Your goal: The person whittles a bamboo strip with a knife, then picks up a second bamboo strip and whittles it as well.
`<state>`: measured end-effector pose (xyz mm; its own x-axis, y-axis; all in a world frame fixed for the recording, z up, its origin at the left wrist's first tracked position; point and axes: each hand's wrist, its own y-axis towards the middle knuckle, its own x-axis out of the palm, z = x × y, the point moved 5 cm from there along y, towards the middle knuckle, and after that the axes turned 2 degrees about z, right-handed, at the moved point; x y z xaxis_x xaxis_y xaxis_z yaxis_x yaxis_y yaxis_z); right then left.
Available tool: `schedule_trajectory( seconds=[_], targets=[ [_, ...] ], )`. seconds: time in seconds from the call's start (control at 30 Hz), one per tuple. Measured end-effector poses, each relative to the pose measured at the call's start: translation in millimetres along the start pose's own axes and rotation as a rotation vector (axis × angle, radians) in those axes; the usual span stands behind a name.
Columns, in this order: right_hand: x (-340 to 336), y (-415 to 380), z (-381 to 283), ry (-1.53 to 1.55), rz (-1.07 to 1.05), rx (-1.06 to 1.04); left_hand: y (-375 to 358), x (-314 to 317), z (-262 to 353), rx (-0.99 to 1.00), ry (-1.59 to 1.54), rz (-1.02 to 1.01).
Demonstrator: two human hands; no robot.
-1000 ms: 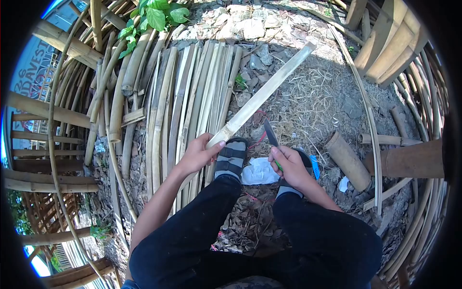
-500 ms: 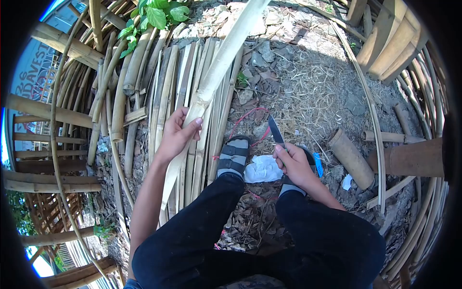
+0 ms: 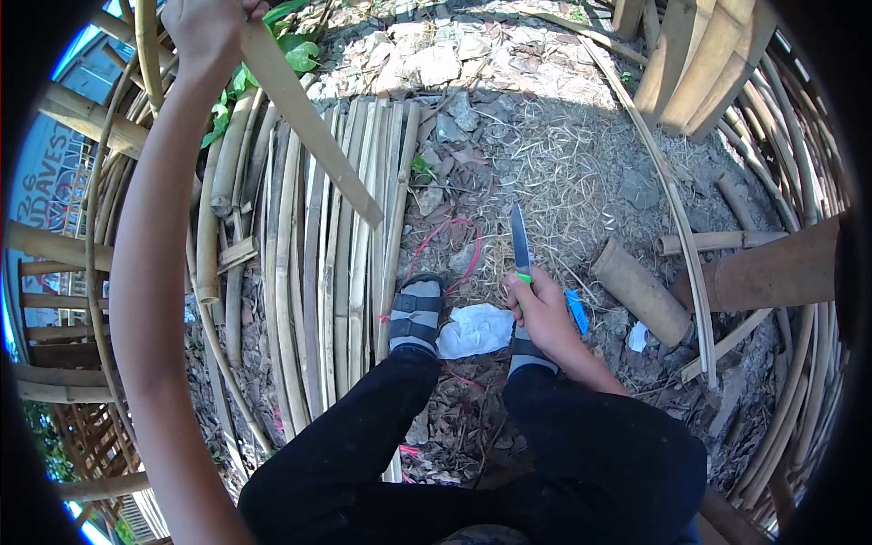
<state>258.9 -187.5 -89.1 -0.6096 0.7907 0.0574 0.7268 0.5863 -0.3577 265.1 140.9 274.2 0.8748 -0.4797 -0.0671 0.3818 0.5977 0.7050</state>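
My left hand is raised at the upper left, closed on one end of a flat bamboo strip. The strip slants down to the right, its free end over a row of split bamboo slats on the ground. Part of the hand is cut off by the dark frame edge. My right hand is wrapped round the green handle of a knife near my right foot. Its blade points forward, away from me, and touches nothing that I can make out.
Crumpled white paper lies between my sandalled feet. A thick bamboo piece and a blue wrapper are at the right. Pink string loops over the soil. Bamboo poles stand along the left, with more stacked at right.
My left hand has risen and moved left, swinging the bamboo strip so its free end now points down to the right. The right hand still holds the knife, its blade now more upright in view.
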Motion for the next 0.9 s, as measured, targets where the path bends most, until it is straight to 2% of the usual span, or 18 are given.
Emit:
schedule_trajectory(
  seconds=[0.07,0.2,0.27,0.33,0.5,0.6,0.73,0.8,0.83,0.9],
  targets=[
    [-3.8,0.7,1.8,-0.005,-0.016,-0.004,8.1,16.6,-51.3,-0.030,-0.240,-0.158],
    [-10.4,-1.4,1.9,0.010,0.020,-0.019,-111.1,64.2,-156.9,-0.154,-0.312,0.010],
    [-12.9,-3.8,-2.2,0.066,0.031,-0.016,-128.4,74.0,-178.4,-0.133,-0.261,0.012],
    [-18.5,-6.0,-6.0,0.032,0.048,-0.015,-115.9,82.0,-154.9,-0.186,-0.274,-0.026],
    [-21.7,-1.8,-0.1,0.083,0.045,0.017,-93.3,80.9,-102.2,-0.087,-0.265,-0.075],
    [-19.2,-4.6,-2.0,0.073,0.047,-0.011,-153.3,79.6,-173.7,-0.097,-0.339,-0.021],
    [-25.6,-4.8,-6.5,0.021,0.059,-0.034,-138.5,76.3,-139.7,-0.169,-0.309,-0.015],
    [-25.4,-3.7,-4.1,0.042,0.076,-0.028,-122.2,71.9,-119.4,-0.103,-0.258,-0.064],
    [-24.6,-2.0,-3.9,0.079,0.077,0.009,-130.2,69.7,-122.9,-0.079,-0.287,-0.001],
    [-20.7,-3.7,-4.7,0.121,0.079,0.031,-163.0,68.2,-155.5,-0.064,-0.307,-0.002]
  ],
)
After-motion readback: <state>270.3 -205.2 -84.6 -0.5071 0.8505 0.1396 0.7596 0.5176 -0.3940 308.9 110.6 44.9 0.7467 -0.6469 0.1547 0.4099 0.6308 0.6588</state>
